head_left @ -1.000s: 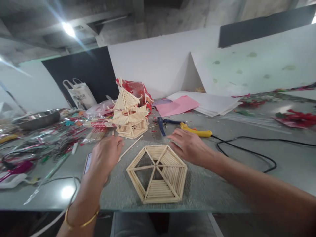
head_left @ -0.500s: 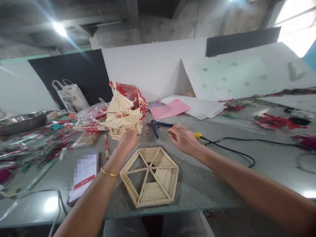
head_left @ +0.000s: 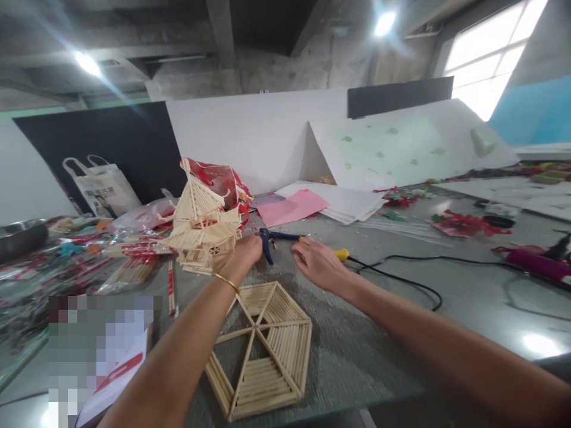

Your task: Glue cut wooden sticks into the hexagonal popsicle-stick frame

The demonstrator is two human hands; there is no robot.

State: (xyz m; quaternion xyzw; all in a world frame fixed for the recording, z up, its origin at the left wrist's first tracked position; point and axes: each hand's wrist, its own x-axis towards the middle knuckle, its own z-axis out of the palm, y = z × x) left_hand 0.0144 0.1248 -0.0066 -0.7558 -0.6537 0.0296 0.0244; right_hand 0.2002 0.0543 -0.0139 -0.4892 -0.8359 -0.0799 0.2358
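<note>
A flat polygonal frame of wooden sticks (head_left: 285, 333) lies in front of me, with spokes meeting at its middle and some sections filled with sticks. My left hand (head_left: 248, 249), a gold bangle at its wrist, is closed beside blue-handled pliers (head_left: 267, 245); whether it touches them I cannot tell. My right hand (head_left: 317, 261) has its fingers curled inward near the pliers' other end. Anything inside either hand is hidden. Close behind the right hand shows a yellow tool handle (head_left: 342, 254) on a black cord.
A tiered stick pagoda model (head_left: 200, 223) stands beyond my left hand. Pink paper (head_left: 292, 207) and white sheets lie behind the pliers. A phone (head_left: 120, 374) is at the left, near bundled sticks (head_left: 134, 270). A purple tool (head_left: 537, 263) lies far right.
My view has shifted right, so most things sit further left. My left hand has moved right, up to the pliers, and its forearm now covers part of the stick frame.
</note>
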